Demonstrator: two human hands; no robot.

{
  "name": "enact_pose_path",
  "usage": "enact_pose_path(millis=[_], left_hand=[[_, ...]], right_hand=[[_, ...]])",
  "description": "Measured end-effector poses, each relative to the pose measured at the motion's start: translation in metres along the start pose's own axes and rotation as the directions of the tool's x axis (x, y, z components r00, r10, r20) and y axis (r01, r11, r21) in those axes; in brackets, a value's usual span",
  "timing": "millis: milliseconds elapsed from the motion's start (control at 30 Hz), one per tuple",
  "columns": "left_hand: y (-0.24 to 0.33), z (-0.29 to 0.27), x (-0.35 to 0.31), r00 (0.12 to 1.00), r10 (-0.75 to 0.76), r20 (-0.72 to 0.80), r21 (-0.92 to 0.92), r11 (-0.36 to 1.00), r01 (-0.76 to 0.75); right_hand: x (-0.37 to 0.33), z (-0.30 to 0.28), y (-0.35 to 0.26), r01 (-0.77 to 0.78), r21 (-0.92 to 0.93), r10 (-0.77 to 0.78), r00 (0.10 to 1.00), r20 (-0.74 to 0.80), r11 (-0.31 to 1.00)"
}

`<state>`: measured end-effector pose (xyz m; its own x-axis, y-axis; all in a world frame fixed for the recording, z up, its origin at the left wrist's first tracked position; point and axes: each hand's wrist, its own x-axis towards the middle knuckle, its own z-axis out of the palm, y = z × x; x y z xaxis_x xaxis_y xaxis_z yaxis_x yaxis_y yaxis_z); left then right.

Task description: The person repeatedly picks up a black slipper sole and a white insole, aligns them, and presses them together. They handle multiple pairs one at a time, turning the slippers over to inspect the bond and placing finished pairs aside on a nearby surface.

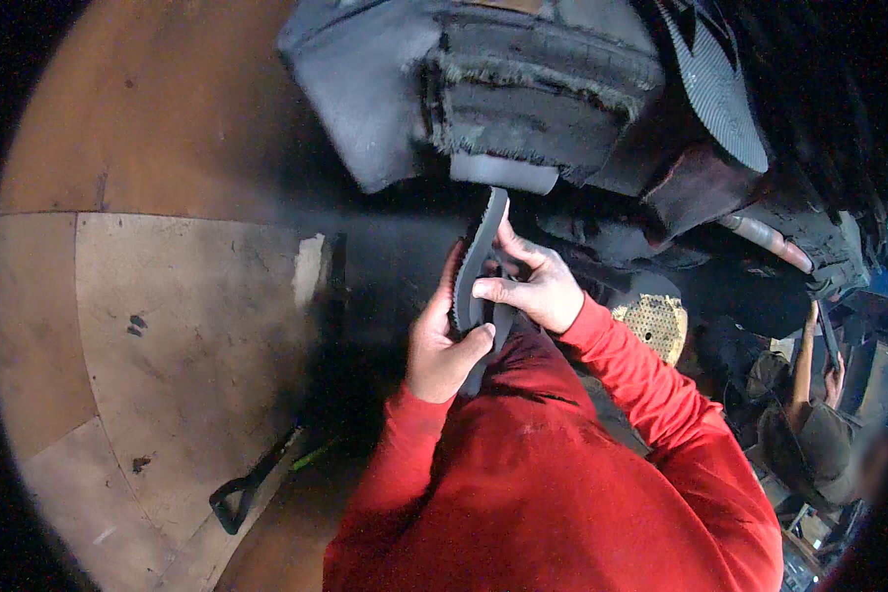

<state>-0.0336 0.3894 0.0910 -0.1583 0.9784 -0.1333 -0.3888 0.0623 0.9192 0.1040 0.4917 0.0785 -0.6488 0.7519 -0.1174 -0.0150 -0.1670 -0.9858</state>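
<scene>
Both my hands hold a dark grey shoe sole (478,264) with a serrated edge, raised on its side in front of me. My left hand (442,355) wraps its near left side, the thumb pressed on the inner face. On the other side, my right hand (538,288) grips it with thumb and fingers. Another dark, strap-like part (476,379) hangs below the hands; whether it belongs to the sole, I cannot tell. The sole's far tip is right under a light grey cylindrical piece (503,175) of a machine; contact is not clear.
The dusty machine housing (543,89) overhangs the hands. A ribbed grey piece (715,89) and a pipe (770,242) are at right. A yellow perforated round seat (651,328) stands beside my right arm. Wooden panels (187,345) and a black D-shaped handle (233,505) are left. A co-worker (809,444) works far right.
</scene>
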Motion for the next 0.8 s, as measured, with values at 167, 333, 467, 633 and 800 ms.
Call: enact_pose_path(millis=[167,333,467,633,800], left_hand=[[0.047,-0.012,0.034,0.987,0.012,0.162,0.386,0.920,-0.074],[0.052,-0.003,0.056,0.982,-0.173,0.073,0.389,0.912,0.132],[0.022,0.007,0.092,0.961,-0.276,0.021,0.372,0.894,0.249],[-0.024,0.007,0.103,0.982,-0.168,0.081,0.163,0.975,0.153],[-0.048,-0.004,0.031,0.988,-0.145,0.045,-0.148,0.978,0.150]], right_hand=[[0.018,0.016,-0.002,-0.374,0.763,0.367,0.910,0.193,0.528],[0.026,0.012,0.014,-0.447,0.831,0.464,0.844,0.270,0.331],[0.039,-0.021,0.033,-0.492,0.782,0.498,0.823,0.274,0.383],[0.050,-0.063,0.030,-0.550,0.642,0.518,0.813,0.265,0.534],[0.026,-0.046,0.013,-0.447,0.136,0.452,0.892,-0.002,0.884]])
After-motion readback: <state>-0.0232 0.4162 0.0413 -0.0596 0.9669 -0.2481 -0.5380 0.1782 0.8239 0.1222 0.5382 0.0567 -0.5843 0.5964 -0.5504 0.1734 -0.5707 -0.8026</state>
